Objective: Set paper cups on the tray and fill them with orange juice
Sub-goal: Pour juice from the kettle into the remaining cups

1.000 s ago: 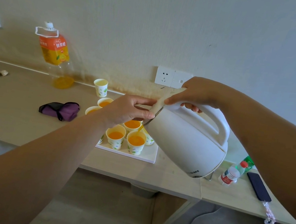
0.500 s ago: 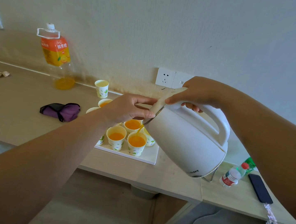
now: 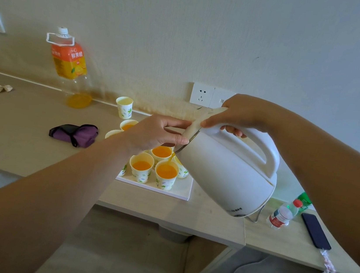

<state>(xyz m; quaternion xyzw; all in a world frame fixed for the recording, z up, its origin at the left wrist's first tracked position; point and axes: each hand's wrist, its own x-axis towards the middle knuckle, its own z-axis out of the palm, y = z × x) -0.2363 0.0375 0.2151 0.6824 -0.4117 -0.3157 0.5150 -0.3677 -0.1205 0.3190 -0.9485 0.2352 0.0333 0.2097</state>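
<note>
Right hand point(image 3: 239, 114), right of centre, is gripping the top of the handle of a white plastic electric kettle point(image 3: 227, 172), fingers curled round it and thumb lying on the raised beige lid point(image 3: 201, 121). Left hand point(image 3: 156, 133), at centre, is pinching the kettle's front edge just beside the lid, between thumb and forefinger; the remaining fingers are curling underneath. The kettle is hanging in the air, tilting spout-down toward the left. A thin stream of orange juice point(image 3: 172, 157) is running from the spout into a white paper cup with green leaf print point(image 3: 166, 175), which is standing at the near edge of a flat white rectangular tray point(image 3: 180, 192) on the pale wooden table point(image 3: 14, 137). This cup is showing juice close to its rim. Just beside it on the left, a second printed cup point(image 3: 141, 168) is holding juice, and a third filled cup point(image 3: 161, 153) is standing behind the pair. Two more cups point(image 3: 128, 125) are sitting behind the left wrist, partly hidden; cannot tell whether they are on the tray. One further cup point(image 3: 124, 107) is standing alone off the tray, near the wall. At upper left, a large clear orange-juice bottle with an orange label point(image 3: 69, 64) is standing against the wall, with only a shallow layer of juice at its base. A purple fabric pouch point(image 3: 76, 134) is lying at left of the tray, well apart from it. At lower right, a black phone point(image 3: 315, 231) is lying beside a small red-capped bottle point(image 3: 282, 215).
</note>
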